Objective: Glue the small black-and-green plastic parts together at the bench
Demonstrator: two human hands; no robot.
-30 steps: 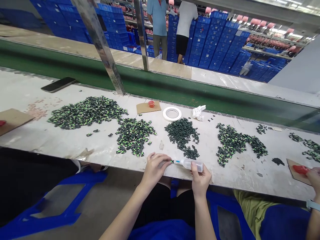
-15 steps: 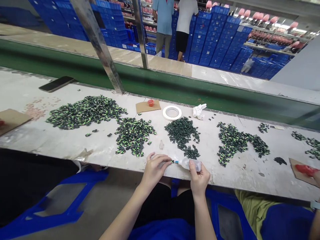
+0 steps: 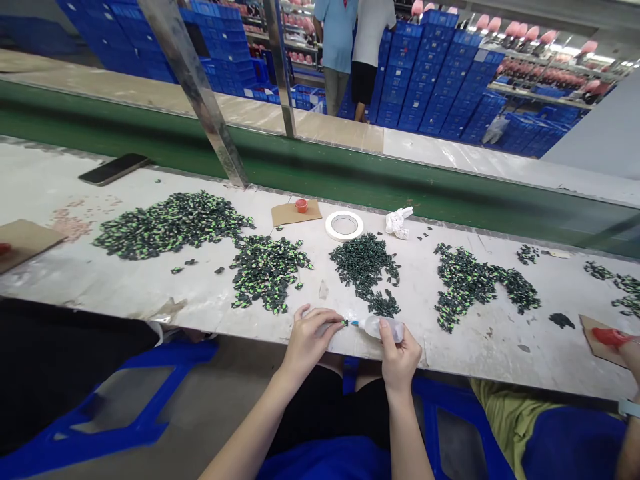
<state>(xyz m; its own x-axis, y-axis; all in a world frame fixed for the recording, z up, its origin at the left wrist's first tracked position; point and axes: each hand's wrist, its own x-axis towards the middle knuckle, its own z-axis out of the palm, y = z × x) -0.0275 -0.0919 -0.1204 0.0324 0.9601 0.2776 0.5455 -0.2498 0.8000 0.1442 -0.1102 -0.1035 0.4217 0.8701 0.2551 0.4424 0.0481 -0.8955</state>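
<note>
At the near edge of the worn white bench (image 3: pixel 125 287), my left hand (image 3: pixel 307 340) pinches a tiny green-and-black part (image 3: pixel 345 323) between its fingertips. My right hand (image 3: pixel 399 357) grips a small clear squeeze bottle (image 3: pixel 384 327), and the bottle's blue nozzle touches the part. Just beyond my hands lie heaps of the same small parts: a green-speckled heap (image 3: pixel 267 269) to the left and a darker heap (image 3: pixel 367 265) straight ahead.
More part heaps lie at the left (image 3: pixel 170 223) and right (image 3: pixel 473 283). A tape roll (image 3: pixel 344 225), a red cap on cardboard (image 3: pixel 301 206), crumpled tissue (image 3: pixel 398 222) and a phone (image 3: pixel 114 169) sit farther back. A co-worker's hand (image 3: pixel 631 353) is at the right. Two people stand by blue crates (image 3: pixel 430 73).
Hands, bottle and part keep the same pose. The view has shifted slightly, and the two people in the background have moved closer together.
</note>
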